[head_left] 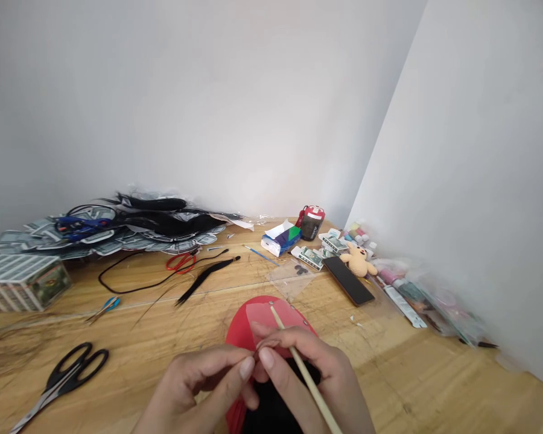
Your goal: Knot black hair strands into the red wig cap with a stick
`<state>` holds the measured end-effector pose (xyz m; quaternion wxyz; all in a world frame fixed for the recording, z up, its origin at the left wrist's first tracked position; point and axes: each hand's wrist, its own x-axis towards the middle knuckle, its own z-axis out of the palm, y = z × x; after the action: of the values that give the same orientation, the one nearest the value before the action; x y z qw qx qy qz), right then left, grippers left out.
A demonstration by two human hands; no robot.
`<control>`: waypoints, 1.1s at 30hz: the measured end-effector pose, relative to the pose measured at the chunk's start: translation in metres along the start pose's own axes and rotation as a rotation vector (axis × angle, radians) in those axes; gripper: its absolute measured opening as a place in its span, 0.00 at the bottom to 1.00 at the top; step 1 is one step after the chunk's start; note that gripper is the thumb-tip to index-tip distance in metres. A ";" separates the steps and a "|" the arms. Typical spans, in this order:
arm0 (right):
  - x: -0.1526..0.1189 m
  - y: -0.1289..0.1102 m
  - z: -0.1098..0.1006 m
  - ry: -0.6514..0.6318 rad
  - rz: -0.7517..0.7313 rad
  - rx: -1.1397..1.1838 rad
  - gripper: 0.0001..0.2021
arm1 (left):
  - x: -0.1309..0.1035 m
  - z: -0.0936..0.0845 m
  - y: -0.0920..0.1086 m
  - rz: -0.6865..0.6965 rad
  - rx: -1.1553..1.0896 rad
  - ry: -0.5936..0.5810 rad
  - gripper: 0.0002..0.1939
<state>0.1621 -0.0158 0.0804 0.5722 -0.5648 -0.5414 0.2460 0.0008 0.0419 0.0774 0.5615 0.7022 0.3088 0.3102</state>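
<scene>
My left hand and my right hand meet fingertip to fingertip at the lower middle. Both pinch what looks like a thin, dark reddish strand, mostly hidden by the fingers. A pale wooden stick also rests in my right hand, slanting under the index finger, its thin tip pointing up and away. Just beneath the hands is a rounded red form with a lighter pinkish patch and small metallic dots near its edge. Black material covers its near side.
Black-handled scissors and small blue-handled scissors lie left on the wooden table. Beyond are a black hair bundle, red-handled scissors and a hair pile. A phone, crocheted doll and tissue pack sit right.
</scene>
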 end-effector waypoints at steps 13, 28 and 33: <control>0.004 -0.005 -0.024 -0.115 0.065 0.003 0.11 | 0.000 -0.001 0.003 0.220 0.401 0.031 0.17; 0.007 -0.006 -0.031 -0.038 -0.721 -0.624 0.07 | -0.004 0.017 -0.006 0.328 0.356 0.132 0.17; 0.009 -0.011 -0.038 -0.082 -0.576 -0.474 0.09 | 0.008 0.026 0.000 0.233 0.218 0.018 0.10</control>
<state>0.1955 -0.0246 0.1020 0.4492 -0.4956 -0.7425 -0.0345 0.0257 0.0325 0.0733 0.4393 0.7874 0.2622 0.3441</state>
